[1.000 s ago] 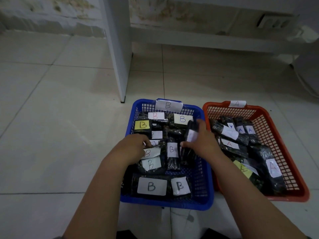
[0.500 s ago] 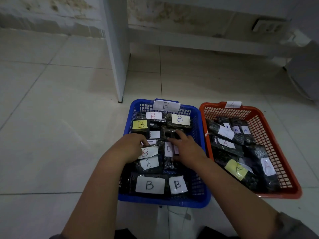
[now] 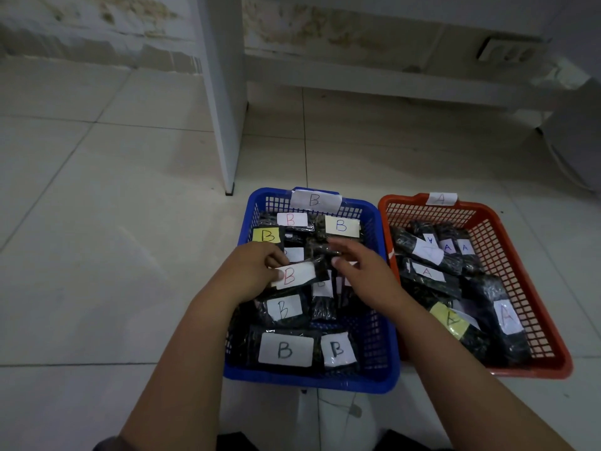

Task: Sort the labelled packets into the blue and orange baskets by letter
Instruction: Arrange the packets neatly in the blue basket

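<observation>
Left hand (image 3: 248, 271) pinches a red-B packet (image 3: 297, 275) over the blue basket (image 3: 387, 327). Right hand (image 3: 364, 275), fingers loose, grip released, hovers at its 3 o'clock. Orange basket (image 3: 520, 281) sits further right

- Floor (image 3: 97, 255): pale square tiles w/ dark grout lines.
- White upright panel (image 3: 224, 92), prob. furniture leg, foot on floor just behind baskets' far-left side.
- Wall (image 3: 81, 27) at back: stained, patchy paint.
- Wall socket (image 3: 507, 52) top right, blurry.
- White cable (image 3: 566, 164) curving along right edge.
</observation>
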### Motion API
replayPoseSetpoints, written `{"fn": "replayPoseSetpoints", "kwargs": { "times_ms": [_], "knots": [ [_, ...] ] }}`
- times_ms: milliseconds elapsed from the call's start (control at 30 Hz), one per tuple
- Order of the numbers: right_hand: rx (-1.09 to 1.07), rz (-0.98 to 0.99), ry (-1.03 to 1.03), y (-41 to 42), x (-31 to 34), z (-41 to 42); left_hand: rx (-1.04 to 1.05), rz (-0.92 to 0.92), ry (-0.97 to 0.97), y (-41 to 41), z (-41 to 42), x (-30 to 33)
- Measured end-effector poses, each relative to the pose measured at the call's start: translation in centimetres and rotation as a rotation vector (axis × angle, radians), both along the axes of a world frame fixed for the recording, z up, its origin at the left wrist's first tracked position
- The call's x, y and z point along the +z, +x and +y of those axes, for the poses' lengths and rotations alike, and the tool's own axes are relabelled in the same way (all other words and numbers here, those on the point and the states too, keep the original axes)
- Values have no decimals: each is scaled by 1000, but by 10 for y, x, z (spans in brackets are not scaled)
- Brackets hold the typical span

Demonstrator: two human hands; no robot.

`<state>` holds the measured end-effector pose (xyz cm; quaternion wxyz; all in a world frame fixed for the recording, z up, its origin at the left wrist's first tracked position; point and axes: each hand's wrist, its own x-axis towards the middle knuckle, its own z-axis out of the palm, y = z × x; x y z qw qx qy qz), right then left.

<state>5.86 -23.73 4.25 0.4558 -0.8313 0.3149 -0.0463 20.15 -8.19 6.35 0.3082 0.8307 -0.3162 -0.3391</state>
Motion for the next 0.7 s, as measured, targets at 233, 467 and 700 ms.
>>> {"fn": "replayPoseSetpoints", "kwargs": {
  "times_ms": [233,467,700],
  "knots": [
    [-87,-83,305,-7,2,5,-11,46,-53,-7,-4,-1],
    [-518,-95,62,-7,-16,-30,-156,-110,300,-6,4,-11],
    [-353,46,55,33,-23,-44,-291,-160,321,-12,-3,-24]
  ]
}}
